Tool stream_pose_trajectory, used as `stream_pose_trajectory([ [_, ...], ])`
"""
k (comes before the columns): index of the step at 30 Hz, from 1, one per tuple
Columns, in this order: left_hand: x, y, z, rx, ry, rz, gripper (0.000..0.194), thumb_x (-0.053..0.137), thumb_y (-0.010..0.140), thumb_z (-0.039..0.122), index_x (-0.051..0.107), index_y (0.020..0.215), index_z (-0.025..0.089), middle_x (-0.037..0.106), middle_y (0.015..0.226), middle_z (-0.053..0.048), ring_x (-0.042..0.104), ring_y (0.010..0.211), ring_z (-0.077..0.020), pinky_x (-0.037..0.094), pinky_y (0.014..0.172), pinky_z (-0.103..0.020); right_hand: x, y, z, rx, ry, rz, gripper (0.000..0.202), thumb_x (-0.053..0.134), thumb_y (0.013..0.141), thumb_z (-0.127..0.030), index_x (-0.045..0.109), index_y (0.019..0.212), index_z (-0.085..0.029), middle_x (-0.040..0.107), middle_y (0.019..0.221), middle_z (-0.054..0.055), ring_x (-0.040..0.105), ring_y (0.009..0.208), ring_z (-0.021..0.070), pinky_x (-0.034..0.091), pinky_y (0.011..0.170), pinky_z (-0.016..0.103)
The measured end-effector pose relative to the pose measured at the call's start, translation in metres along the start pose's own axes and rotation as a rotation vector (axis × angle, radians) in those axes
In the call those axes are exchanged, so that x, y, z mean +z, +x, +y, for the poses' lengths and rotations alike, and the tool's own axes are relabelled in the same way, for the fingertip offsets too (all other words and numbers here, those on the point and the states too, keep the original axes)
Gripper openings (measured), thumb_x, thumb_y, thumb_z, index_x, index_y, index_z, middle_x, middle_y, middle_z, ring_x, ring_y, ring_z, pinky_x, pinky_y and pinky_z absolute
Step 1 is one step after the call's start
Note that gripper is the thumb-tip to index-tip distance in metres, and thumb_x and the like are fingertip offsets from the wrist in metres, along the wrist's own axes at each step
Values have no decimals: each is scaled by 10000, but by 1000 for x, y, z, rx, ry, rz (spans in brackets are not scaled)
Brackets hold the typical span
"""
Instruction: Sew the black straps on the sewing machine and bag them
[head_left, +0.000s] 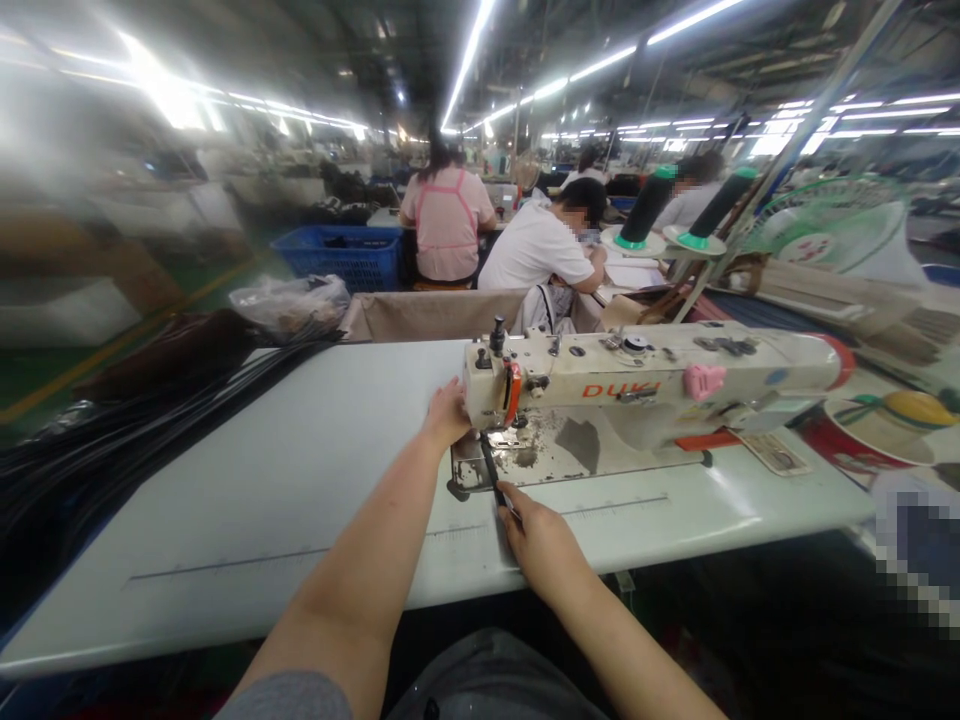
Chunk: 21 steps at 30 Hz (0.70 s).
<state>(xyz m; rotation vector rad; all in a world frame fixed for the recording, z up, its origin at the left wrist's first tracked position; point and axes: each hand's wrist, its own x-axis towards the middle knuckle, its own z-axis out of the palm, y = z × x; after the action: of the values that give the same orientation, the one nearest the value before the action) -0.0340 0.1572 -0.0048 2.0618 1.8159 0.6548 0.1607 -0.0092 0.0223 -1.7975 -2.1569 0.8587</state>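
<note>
A narrow black strip (491,468) runs from under the needle area of the white sewing machine (570,375) toward the table's front edge. My right hand (531,528) is closed on the strip's near part, thumb and fingers pinching it in front of the metal plate (555,445). At the left end of the machine head, my left hand (448,412) reaches behind the needle area. Its fingertips are partly hidden by the machine, so what they touch does not show.
Long black strips (187,400) drape over the left side of the white table (300,450). Behind it stand a fabric-lined bin (427,315) and a blue crate (341,255). Two thread cones (649,210) rise behind the machine. Several people sit farther back.
</note>
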Motion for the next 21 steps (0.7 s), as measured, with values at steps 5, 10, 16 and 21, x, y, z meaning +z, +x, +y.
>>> stream_pose_trajectory([
  [5, -1, -1, 2, -15, -67, 55, 448, 694, 837, 194, 716, 1282, 235, 689, 1372, -111, 490, 1421, -354, 289, 1219, -555, 2, 3, -2, 15, -34, 9, 470, 464, 1028, -256, 565, 1483, -195, 795, 1070, 144, 756, 988, 292, 515, 831, 349],
  [10, -1, -2, 3, -18, -131, 103, 371, 704, 807, 169, 769, 1165, 238, 722, 1309, -104, 541, 1368, -356, 301, 1218, -556, 3, 4, -2, 4, -34, 42, 474, 476, 1012, -251, 574, 1474, -214, 799, 1050, 124, 760, 948, 269, 518, 823, 337],
  [16, -5, -1, 4, -19, -206, 122, 349, 730, 790, 180, 780, 1134, 217, 760, 1210, -110, 621, 1251, -346, 411, 1136, -501, 4, 6, -4, 28, -10, 38, 465, 479, 1010, -228, 585, 1462, -198, 793, 1072, 142, 754, 976, 285, 519, 835, 347],
  [21, -5, -2, 2, -57, -287, 141, 288, 712, 817, 214, 771, 1099, 198, 764, 1192, -96, 648, 1169, -283, 484, 1040, -412, 2, 7, -3, -8, 39, 100, 429, 461, 1026, -234, 595, 1431, -190, 756, 1167, 139, 726, 1040, 278, 512, 892, 355],
])
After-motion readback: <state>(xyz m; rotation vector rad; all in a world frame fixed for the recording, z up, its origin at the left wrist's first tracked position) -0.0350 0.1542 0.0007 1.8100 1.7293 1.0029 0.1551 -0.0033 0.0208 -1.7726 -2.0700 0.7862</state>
